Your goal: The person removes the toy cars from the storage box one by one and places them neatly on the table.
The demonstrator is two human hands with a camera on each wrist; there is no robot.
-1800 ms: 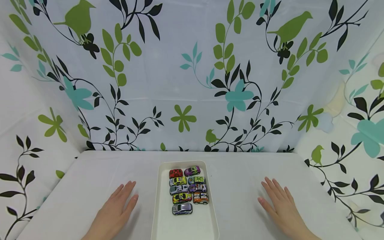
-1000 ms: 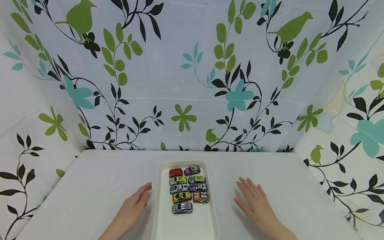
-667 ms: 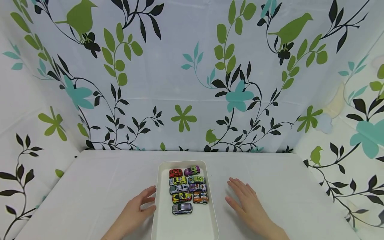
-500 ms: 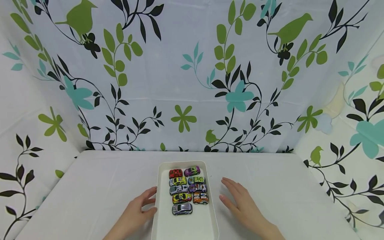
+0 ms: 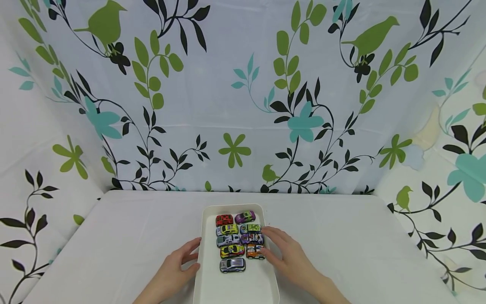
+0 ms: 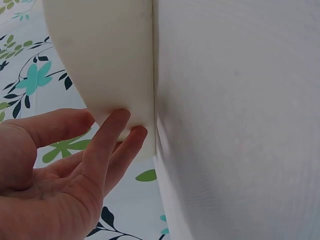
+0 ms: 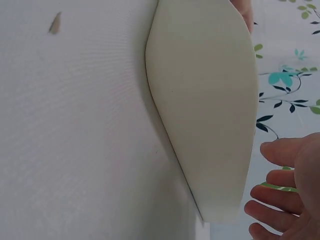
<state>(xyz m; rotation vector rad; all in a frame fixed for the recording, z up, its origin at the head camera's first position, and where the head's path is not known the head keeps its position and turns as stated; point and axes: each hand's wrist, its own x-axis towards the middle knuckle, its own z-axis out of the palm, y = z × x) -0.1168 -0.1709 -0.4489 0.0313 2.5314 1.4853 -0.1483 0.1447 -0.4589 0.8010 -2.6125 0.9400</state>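
A shallow cream tray (image 5: 235, 289) holds several small toy cars in two columns; a silver one (image 5: 232, 265) sits lowest, below a yellow-and-black car (image 5: 232, 251). My left hand (image 5: 171, 268) is at the tray's left side. In the left wrist view, fingertips of the left hand (image 6: 75, 185) touch the tray's outer wall (image 6: 105, 50), thumb by the rim. My right hand (image 5: 292, 259) overlaps the right rim in the head view, its thumb tip near the orange car (image 5: 255, 252). From the right wrist, the right hand (image 7: 290, 200) has spread fingers beside the tray wall (image 7: 205, 100).
The tray stands on a white-covered table (image 5: 133, 236). Behind it hangs a cloth with leaves, birds and flowers (image 5: 235, 105), and similar patterned cloth flanks both sides.
My left hand has come in from the left to the tray's side. The right hand has moved left to the tray's right rim. The cars keep their places in the tray.
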